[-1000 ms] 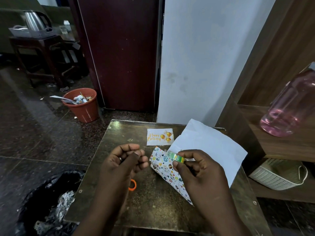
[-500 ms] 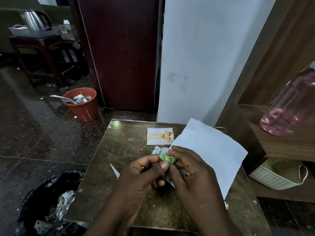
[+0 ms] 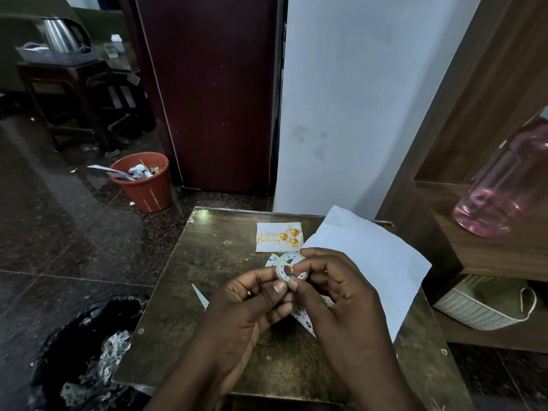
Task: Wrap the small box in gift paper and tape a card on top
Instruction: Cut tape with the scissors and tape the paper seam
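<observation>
Now both hands meet over the surface: right hand pinches the tape roll, turned since half a second ago so its open ring faces the camera rather than its green edge; left hand pinches at the roll's lower rim, thumb against the right thumb. Patterned gift paper, the box not discernible, lies on the surface under the hands. Card, reading "Happy Birthday" with gold balloons, just beyond. White sheet to the right. Paper sliver left. Orange bin on the floor; pink bottle on the shelf.
</observation>
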A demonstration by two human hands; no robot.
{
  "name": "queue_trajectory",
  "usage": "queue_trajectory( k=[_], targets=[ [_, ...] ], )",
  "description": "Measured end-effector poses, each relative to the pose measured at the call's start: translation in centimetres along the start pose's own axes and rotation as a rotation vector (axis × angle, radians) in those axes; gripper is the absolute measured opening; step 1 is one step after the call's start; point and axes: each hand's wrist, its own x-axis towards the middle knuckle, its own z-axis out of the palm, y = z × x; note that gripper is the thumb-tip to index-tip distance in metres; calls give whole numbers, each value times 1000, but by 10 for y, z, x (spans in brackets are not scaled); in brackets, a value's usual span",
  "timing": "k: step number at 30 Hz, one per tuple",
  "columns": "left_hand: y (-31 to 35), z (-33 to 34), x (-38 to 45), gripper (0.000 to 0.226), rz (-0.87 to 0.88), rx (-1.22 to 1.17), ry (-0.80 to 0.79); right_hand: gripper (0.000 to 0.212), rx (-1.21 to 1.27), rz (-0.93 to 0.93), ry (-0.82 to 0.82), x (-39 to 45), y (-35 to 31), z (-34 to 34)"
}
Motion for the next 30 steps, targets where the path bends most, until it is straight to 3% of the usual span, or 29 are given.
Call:
queue_trajectory(
  k=[5,20,30],
  targets=[
    [1,1,1,40,-30,-90,54,34,-49,-15,7,1,-1,-1],
    [6,-7,1,26,-141,-112,100,29,-37,-3,-50,1,0,-2],
    [9,-8,4,27,-163,-133,88,32,57,112,-130,0,4,-4]
  ],
)
